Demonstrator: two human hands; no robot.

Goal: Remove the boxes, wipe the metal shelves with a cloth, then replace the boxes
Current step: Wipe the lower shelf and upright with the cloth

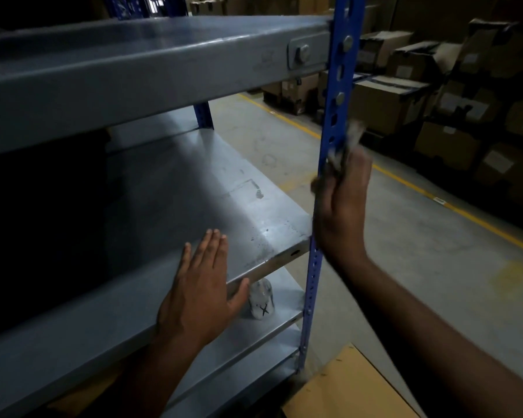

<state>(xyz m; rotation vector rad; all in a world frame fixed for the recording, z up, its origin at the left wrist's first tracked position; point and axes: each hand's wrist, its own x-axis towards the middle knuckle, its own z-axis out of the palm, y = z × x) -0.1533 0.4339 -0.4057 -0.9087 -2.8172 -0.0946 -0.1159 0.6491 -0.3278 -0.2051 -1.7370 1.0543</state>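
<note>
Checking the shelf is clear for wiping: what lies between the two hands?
In the head view, bare shelf surface and the blue upright separate the left hand from the right hand.

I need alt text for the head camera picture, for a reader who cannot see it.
A person's right hand holds a cloth against the blue upright post of a metal shelf rack, while the left hand rests flat on the front edge of a bare grey shelf. A small clear bottle stands on the shelf below; stacked cardboard boxes line the aisle behind.
</note>
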